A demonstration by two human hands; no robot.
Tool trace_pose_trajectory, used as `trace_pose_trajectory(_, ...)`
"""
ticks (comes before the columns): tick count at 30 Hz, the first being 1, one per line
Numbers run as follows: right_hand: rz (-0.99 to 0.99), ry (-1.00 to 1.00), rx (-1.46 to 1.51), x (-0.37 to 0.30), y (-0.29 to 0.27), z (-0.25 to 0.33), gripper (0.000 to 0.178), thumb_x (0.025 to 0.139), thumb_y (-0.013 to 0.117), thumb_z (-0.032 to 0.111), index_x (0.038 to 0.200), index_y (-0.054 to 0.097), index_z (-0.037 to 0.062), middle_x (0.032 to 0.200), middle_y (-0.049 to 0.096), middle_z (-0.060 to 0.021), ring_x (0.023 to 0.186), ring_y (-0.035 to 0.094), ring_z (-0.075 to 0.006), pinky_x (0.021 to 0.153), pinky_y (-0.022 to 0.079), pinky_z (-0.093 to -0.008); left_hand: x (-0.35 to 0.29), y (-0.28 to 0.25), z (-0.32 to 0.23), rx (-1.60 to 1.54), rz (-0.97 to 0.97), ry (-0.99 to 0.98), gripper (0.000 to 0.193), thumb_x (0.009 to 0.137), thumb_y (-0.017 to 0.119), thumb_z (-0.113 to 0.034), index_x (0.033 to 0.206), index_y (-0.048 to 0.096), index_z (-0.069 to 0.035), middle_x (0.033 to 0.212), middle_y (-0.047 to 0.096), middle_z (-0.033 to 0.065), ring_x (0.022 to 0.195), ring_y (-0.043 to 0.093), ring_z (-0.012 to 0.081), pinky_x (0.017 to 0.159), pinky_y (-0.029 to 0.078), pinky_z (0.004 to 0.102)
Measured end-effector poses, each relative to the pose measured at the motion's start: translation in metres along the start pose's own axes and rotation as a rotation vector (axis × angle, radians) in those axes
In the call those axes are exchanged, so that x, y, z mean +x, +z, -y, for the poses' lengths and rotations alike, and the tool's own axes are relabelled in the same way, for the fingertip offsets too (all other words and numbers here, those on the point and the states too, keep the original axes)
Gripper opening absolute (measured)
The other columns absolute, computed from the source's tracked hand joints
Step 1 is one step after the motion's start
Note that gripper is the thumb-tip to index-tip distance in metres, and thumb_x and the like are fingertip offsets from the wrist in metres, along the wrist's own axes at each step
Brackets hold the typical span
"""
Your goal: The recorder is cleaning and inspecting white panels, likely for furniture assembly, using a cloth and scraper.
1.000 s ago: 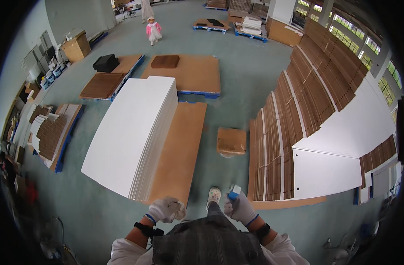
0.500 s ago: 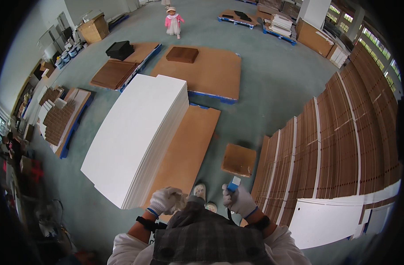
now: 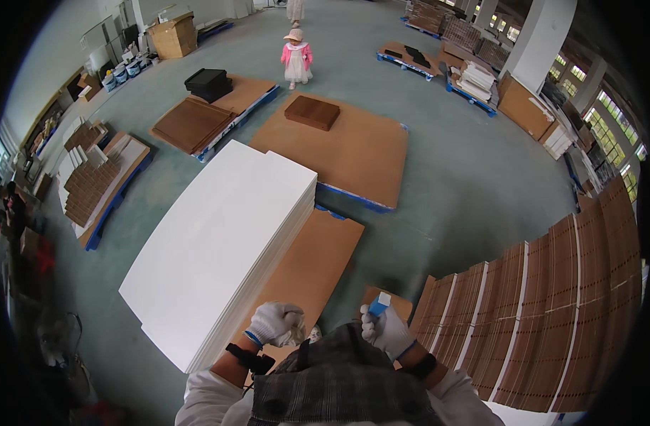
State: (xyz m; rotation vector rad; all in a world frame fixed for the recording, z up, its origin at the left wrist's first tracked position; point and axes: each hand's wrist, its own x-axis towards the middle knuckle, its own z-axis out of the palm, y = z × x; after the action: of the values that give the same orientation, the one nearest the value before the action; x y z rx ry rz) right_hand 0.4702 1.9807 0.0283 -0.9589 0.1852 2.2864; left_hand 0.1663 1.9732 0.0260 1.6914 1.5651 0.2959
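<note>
White knitted gloves cover both my hands, held in front of my dark plaid apron [image 3: 339, 376]. My right hand [image 3: 389, 332] is closed around a small blue block with a white end [image 3: 379, 304]. Near the right edge of the white board stack, my left hand [image 3: 276, 325] has its fingers curled; whatever sits in them is too hidden to name. The stack of large white boards [image 3: 211, 241] lies to my left on a brown sheet [image 3: 318, 248]. My left wrist hangs just beside the stack's near end, and I cannot tell if they touch.
Tall rows of brown slotted boards [image 3: 531, 319] stand at right. A low brown square piece [image 3: 399, 302] lies beyond my right hand. Ahead are brown-topped pallets [image 3: 360, 156] bearing a brown stack [image 3: 312, 112] and black pieces [image 3: 209, 84]. A person in pink [image 3: 296, 60] stands beyond them.
My view has tilted up and turned, so the pallets sit lower and the right-hand rows have dropped. The person in pink appears nearer. My right hand keeps the blue block.
</note>
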Motion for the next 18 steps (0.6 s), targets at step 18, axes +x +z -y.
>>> trace_pose_trajectory(18,0.493,0.115,-1.178,0.180,0.125,0.070,0.045,0.097,0.042,0.044,0.116,0.049,0.0034,0.078,0.055,-0.0032,0.059,0.052,-0.0114,0.054,0.046,-0.0244,0.085,-0.010,-0.010,-0.357,-0.496,-0.043,0.068,0.083,0.067,-0.045,0.136,0.045,-0.009,0.078,0.066,0.0140,0.071,0.065,0.0238,0.068,0.052,0.0300)
